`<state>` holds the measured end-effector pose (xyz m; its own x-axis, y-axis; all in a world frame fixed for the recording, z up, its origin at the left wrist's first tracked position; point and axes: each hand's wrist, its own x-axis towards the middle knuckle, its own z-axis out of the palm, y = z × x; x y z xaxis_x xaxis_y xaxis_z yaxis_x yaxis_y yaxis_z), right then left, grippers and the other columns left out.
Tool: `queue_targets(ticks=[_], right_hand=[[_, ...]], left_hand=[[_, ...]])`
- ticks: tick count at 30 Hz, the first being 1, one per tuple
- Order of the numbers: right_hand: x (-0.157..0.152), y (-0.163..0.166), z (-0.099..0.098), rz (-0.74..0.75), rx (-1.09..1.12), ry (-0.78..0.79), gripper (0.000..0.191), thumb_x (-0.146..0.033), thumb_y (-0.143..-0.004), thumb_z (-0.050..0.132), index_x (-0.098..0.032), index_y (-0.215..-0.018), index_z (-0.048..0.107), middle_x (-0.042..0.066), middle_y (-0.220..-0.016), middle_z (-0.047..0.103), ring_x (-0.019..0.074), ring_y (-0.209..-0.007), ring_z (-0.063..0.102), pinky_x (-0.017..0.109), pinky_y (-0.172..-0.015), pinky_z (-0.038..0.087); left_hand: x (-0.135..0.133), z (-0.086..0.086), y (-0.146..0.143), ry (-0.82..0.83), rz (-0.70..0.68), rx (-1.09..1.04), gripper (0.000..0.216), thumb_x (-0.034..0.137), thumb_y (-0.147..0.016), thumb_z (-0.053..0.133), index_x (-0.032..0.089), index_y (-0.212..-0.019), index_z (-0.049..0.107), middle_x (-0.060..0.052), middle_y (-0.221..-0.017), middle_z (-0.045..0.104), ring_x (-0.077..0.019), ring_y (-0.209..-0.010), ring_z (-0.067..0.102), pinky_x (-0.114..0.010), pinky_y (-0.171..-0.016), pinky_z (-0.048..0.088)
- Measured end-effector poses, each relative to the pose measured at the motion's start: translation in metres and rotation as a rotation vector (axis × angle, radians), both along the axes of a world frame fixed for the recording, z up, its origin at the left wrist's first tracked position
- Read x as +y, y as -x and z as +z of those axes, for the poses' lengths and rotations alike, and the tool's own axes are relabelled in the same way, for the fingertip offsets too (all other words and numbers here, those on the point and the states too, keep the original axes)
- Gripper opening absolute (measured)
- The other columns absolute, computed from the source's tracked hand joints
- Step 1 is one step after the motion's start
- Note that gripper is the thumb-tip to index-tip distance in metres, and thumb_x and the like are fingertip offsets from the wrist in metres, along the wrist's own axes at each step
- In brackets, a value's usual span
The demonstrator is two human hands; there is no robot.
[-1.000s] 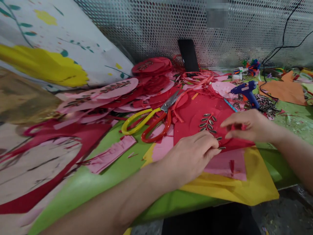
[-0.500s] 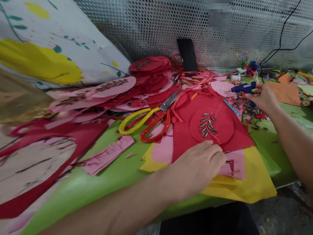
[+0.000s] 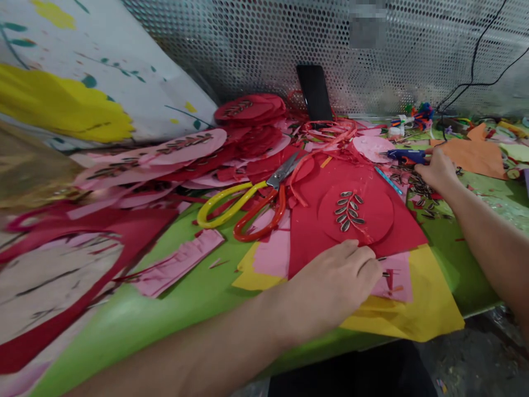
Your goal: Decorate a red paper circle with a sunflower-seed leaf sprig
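Red paper disc point(image 3: 377, 209) w/ seed sprig point(image 3: 352, 213) lies flat on red sheet point(image 3: 303, 237), R of ctr on green table point(image 3: 185, 309); pink paper point(image 3: 270, 253) + yellow sheet point(image 3: 433, 309) underneath. L hand point(image 3: 347, 281) at disc's near edge, fingers curled, couple of dark seeds point(image 3: 386, 274) by fingertips, can't tell if gripped. R hand point(image 3: 440, 168) closed on blue glue gun point(image 3: 407, 156), nozzle pointing L, next to seed pile point(image 3: 419, 186). Scissors point(image 3: 278, 178) L of disc, blades apart from it; blk phone point(image 3: 314, 94) leans on perf metal wall point(image 3: 248, 55) behind
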<state>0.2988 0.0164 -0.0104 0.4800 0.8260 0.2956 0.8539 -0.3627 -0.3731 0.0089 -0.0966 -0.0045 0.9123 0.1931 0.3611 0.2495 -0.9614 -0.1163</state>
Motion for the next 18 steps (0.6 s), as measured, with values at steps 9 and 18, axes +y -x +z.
queue_targets(ticks=[9, 18], right_hand=[[-0.006, -0.005, 0.005, 0.086, 0.083, -0.288, 0.043, -0.014, -0.072, 0.049, -0.015, -0.114, 0.046, 0.015, -0.116, 0.059, 0.0251, -0.105, 0.056, 0.040, -0.088, 0.042], [-0.015, 0.012, 0.026, 0.231, 0.925, -0.444, 0.037, -0.003, -0.057, 0.057, -0.016, -0.090, 0.048, -0.005, -0.063, 0.053, 0.0058, -0.047, 0.045, 0.018, -0.040, 0.031]], left_hand=[[-0.003, 0.002, 0.001, -0.016, -0.011, 0.032, 0.017, 0.003, -0.080, 0.042, 0.012, -0.083, 0.056, -0.004, -0.078, 0.062, -0.0190, -0.075, 0.059, -0.035, -0.083, 0.049], [-0.006, 0.000, 0.002, 0.042, -0.026, 0.038, 0.018, 0.005, -0.083, 0.041, 0.012, -0.086, 0.057, -0.005, -0.080, 0.063, -0.0188, -0.078, 0.060, -0.035, -0.087, 0.049]])
